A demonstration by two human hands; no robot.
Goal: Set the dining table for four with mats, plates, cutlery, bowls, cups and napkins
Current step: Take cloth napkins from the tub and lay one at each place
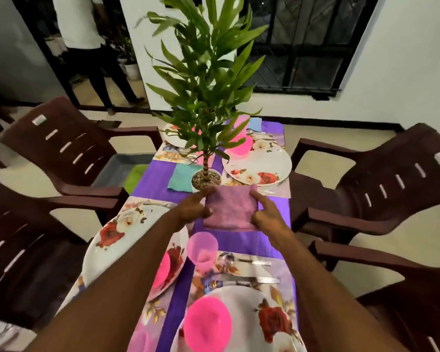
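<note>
A folded mauve napkin [230,210] lies flat on the purple tablecloth [150,181] at the table's middle, just in front of the plant pot. My left hand [196,205] rests on its left edge with the forefinger stretched forward. My right hand [267,214] touches its right edge the same way, thumb at the near corner. Floral plates stand at the near right [272,318], near left [117,240], far right [259,166] and far left [173,135]. Pink bowls [206,323] sit on plates. A pink cup [202,248] stands near the cutlery [254,271].
A tall potted plant [206,177] stands mid-table with a teal napkin [183,177] beside it. Brown plastic chairs flank the table on the left [69,153] and the right [381,184]. A person [87,47] stands in the doorway at the back left.
</note>
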